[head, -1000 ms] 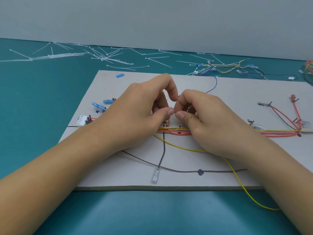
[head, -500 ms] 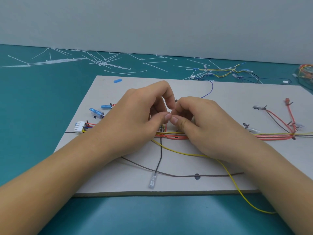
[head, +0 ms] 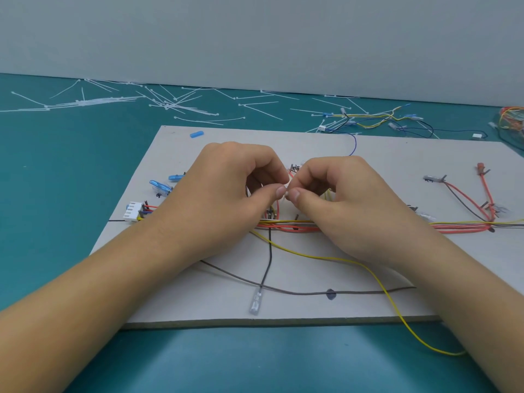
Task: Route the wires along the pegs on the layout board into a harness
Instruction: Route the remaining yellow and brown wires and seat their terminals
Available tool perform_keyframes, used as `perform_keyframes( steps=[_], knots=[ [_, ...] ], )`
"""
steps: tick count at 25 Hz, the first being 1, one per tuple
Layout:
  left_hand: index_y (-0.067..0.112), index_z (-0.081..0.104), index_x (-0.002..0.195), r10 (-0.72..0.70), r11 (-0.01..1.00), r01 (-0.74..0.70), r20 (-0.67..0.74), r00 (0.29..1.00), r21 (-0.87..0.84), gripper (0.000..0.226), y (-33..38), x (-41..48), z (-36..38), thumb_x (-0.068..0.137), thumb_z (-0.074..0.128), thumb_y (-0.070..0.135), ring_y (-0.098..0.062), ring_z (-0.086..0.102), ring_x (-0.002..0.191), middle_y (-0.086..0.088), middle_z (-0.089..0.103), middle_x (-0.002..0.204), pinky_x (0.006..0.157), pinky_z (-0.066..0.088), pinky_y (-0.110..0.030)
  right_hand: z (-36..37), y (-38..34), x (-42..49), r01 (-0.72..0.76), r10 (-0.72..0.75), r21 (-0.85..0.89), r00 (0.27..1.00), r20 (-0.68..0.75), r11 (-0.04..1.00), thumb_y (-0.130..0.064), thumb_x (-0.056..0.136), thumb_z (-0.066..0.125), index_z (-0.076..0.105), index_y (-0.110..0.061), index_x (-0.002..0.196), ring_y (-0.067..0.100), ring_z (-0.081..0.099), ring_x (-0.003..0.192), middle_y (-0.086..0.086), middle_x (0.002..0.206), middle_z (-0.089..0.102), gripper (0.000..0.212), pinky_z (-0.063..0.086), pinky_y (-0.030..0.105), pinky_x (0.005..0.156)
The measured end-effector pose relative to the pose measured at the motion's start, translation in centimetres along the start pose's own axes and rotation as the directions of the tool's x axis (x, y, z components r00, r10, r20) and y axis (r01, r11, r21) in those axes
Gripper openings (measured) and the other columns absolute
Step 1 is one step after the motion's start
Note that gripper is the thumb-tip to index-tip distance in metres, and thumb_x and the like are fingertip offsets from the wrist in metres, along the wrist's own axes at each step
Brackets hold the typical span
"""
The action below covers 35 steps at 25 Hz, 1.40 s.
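A grey layout board (head: pixel 255 139) lies on the teal table. A bundle of red and yellow wires (head: pixel 286 226) runs across its middle past short dark pegs (head: pixel 296 217). My left hand (head: pixel 226 199) and my right hand (head: pixel 343 205) meet just above the bundle, fingers curled. Both thumbs and forefingers pinch a small thin white piece (head: pixel 285 194); what it is I cannot tell. A loose yellow wire (head: pixel 326 258) trails off the board's front edge. A brown wire (head: pixel 297 293) and a black wire with a clear terminal (head: pixel 256 303) lie in front.
A white connector (head: pixel 132 211) and blue terminals (head: pixel 160 186) sit at the board's left. Red wires (head: pixel 482 188) branch at its right. White cable ties (head: pixel 170 106) are scattered behind, with another wire set (head: pixel 368 120) and a coloured wire bundle (head: pixel 513 117) at the far right.
Both hands stay together over the middle of the bundle; only the fingertips shifted a little. The view has tipped slightly, so the board sits lower in frame.
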<state>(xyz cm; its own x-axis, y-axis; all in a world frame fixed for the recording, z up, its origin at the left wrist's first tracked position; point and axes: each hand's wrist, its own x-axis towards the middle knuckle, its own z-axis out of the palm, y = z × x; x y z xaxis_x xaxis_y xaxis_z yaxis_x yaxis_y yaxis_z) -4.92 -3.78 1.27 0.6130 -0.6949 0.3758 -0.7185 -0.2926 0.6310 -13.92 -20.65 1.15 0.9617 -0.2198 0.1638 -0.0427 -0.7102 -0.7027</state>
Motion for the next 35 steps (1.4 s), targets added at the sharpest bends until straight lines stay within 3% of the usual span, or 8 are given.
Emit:
perform_keyframes(
  steps=[9,12,16,24,29,35],
  knots=[
    [0.022,0.079,0.084,-0.017,1.000,0.017,0.035,0.999,0.000,0.008,0.4,-0.2,-0.3,0.086,0.077,0.015,0.000,0.060,0.063,0.019,0.067,0.065,0.057,0.039,-0.005,0.3,-0.3,0.0,-0.007,0.010,0.046,0.998,-0.059,0.999,-0.016,0.086,0.067,0.068,-0.021,0.071,0.001,0.051,0.053,-0.008,0.060,0.062,0.015,0.040,0.016,0.050],
    [0.022,0.077,0.081,-0.017,1.000,0.016,0.059,0.998,0.010,0.010,0.6,-0.2,-0.4,0.086,0.076,0.013,0.005,0.058,0.061,0.016,0.067,0.066,0.056,0.038,-0.004,0.3,-0.6,-0.2,0.024,-0.023,0.011,0.998,-0.067,1.000,-0.025,0.079,0.065,0.067,-0.021,0.070,0.003,0.054,0.055,-0.008,0.059,0.062,0.011,0.045,0.022,0.052],
    [0.023,0.075,0.081,-0.054,0.998,0.052,0.060,0.997,0.042,0.009,0.6,-0.2,-0.4,0.087,0.075,0.016,0.011,0.055,0.059,0.017,0.064,0.069,0.055,0.036,-0.004,-0.1,-0.5,-0.2,0.056,-0.058,-0.020,0.992,-0.110,0.998,-0.022,0.078,0.062,0.065,-0.022,0.068,0.006,0.058,0.058,-0.005,0.062,0.065,0.010,0.047,0.023,0.055],
    [0.026,0.076,0.077,-0.143,0.989,0.139,0.084,0.986,0.049,0.010,0.0,0.1,-0.5,0.085,0.078,0.020,0.005,0.053,0.059,0.015,0.064,0.073,0.051,0.034,-0.009,-0.5,-0.6,-0.1,0.044,-0.046,-0.019,0.983,-0.175,0.999,-0.027,0.073,0.056,0.062,-0.024,0.065,0.007,0.058,0.061,-0.005,0.064,0.065,0.010,0.044,0.020,0.054],
    [0.027,0.075,0.075,-0.183,0.983,0.178,0.103,0.978,0.054,0.010,-0.5,0.3,-0.4,0.083,0.079,0.022,-0.002,0.052,0.063,0.015,0.062,0.074,0.060,0.040,-0.023,-0.6,-0.9,-0.1,0.060,-0.059,-0.005,0.970,-0.236,0.998,-0.026,0.072,0.056,0.060,-0.023,0.064,0.004,0.053,0.057,-0.006,0.062,0.063,0.010,0.040,0.014,0.049],
    [0.028,0.075,0.073,-0.276,0.960,0.269,0.132,0.952,0.072,0.010,-0.7,0.6,-0.5,0.083,0.078,0.026,-0.001,0.058,0.061,0.023,0.066,0.070,0.058,0.040,-0.022,-0.9,-0.9,-0.2,0.063,-0.061,-0.002,0.955,-0.291,0.998,-0.024,0.073,0.056,0.058,-0.021,0.065,0.004,0.048,0.050,-0.004,0.060,0.061,0.009,0.038,0.017,0.046]
  ],
)
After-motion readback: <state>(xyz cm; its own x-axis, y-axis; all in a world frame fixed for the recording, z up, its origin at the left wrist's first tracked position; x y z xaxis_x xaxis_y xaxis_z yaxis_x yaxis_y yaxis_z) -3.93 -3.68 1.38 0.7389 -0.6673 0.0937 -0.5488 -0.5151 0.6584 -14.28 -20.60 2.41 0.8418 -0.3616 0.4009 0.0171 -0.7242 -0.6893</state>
